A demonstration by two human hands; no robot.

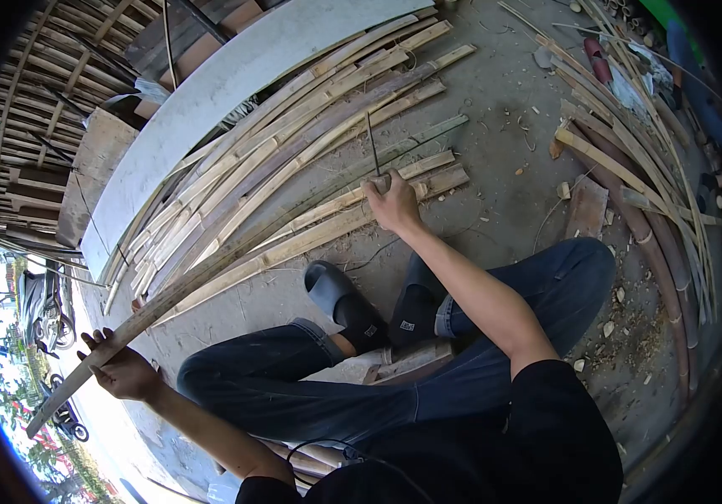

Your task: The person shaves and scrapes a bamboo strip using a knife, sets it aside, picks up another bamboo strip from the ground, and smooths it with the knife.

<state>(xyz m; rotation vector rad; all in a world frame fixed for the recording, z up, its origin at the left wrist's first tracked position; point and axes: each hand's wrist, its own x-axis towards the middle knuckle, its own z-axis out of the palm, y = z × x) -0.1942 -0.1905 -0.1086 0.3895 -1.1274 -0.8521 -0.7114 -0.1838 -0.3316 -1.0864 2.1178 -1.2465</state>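
While the person sits low with both knees bent, the head view shows the two bare hands set well apart. The left grip point(124, 374) grasps a long strip point(176, 296) near its lower end, with the fingers curled about it. From this hand the strip goes up and to the right, towards the pile point(260, 160) of other bamboo pieces on the floor point(504, 109); where exactly its far end lies, I cannot tell surely. The right grip point(392, 202) is clenched around a thin dark tool point(372, 143), whose tip is directed to the pile, above the pale pieces nearest to the feet. Behind the pile lies a curved-looking white panel point(294, 46). Between the thighs a wood block point(415, 368) is partly visible. At the right side, poles point(659, 252) rest on the floor, with shavings point(630, 357) scattered beside them.
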